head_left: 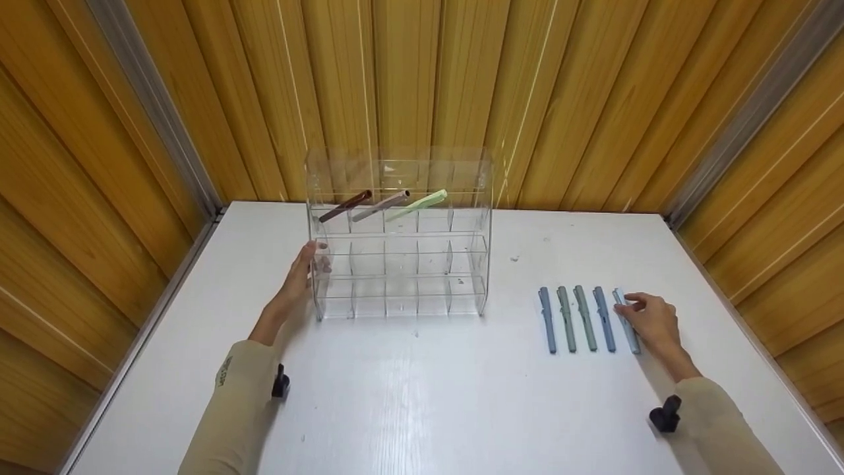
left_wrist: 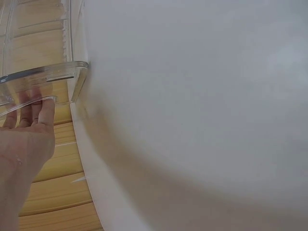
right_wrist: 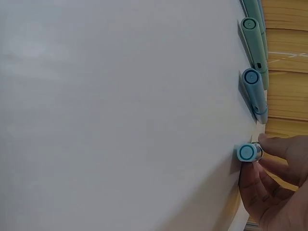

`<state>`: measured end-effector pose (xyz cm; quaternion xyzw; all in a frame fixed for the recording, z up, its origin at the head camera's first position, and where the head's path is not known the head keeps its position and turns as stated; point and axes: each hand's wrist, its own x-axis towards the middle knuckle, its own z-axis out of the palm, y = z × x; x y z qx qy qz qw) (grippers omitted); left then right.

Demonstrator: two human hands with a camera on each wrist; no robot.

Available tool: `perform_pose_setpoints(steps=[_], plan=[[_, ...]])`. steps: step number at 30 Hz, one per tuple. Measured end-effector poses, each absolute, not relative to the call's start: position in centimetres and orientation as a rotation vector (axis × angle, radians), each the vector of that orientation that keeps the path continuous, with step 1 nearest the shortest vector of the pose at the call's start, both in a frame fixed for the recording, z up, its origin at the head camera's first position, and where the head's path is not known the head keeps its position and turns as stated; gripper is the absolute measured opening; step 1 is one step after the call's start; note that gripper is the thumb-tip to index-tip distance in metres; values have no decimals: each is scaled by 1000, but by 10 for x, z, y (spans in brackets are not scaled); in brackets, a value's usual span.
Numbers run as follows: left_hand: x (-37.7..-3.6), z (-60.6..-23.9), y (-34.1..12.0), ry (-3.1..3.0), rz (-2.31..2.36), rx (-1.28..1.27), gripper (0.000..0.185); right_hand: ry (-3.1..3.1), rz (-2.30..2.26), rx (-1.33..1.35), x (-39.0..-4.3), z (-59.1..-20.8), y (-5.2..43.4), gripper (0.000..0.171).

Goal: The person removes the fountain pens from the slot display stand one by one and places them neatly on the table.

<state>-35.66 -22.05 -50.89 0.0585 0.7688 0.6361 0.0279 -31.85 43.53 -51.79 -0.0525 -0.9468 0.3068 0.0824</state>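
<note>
A clear acrylic pen rack [head_left: 401,264] stands upright on the table, split into tiers of small compartments. My left hand [head_left: 298,277] holds its left side, the fingertips [left_wrist: 46,109] showing at the clear panel's edge; the thumb's hold is hidden in the left wrist view. A dark red pen [head_left: 344,206], a mauve pen [head_left: 381,206] and a light green pen [head_left: 419,204] lean in the top tier. On the right, my right hand [head_left: 651,323] pinches a pale blue pen [right_wrist: 247,152] between thumb and fingers, at the right end of a row of pens lying on the table.
Left of the pale blue pen lie a blue pen [head_left: 604,319], two grey-green pens [head_left: 585,318] and another blue pen [head_left: 548,320], side by side. The white table [head_left: 422,409] meets wood-patterned walls [head_left: 580,105] at the back and sides.
</note>
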Motion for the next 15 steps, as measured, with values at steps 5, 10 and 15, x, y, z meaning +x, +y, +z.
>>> perform_pose_setpoints(steps=[5,10,15], plan=[[-356,-509,-223,2383,1953,201,84,-2796,888,-130,-321,-520,434,41],[-358,-509,-223,2383,1958,185,80,-2807,895,-145,-320,-517,433,42],[-359,-509,-221,2382,1967,174,80,-2812,882,-219,-318,-504,431,44]])
